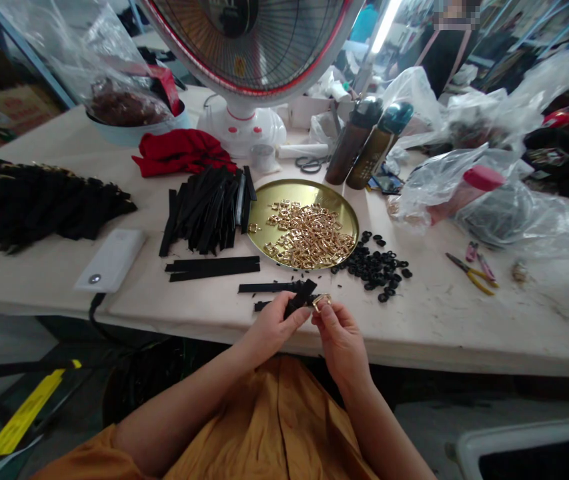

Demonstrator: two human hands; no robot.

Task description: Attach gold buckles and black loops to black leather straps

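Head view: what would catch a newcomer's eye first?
Probably the big fan, cut off by the picture's top edge, then the gold tray near the centre, heaped with shiny buckles. Just in front of it, the left hand holds a black strap and the right hand a buckle.

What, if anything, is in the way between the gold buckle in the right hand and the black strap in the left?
Nothing visible. The gold buckle, pinched in the right hand, sits right beside the black strap in the left hand. Whether they touch is too small to tell.
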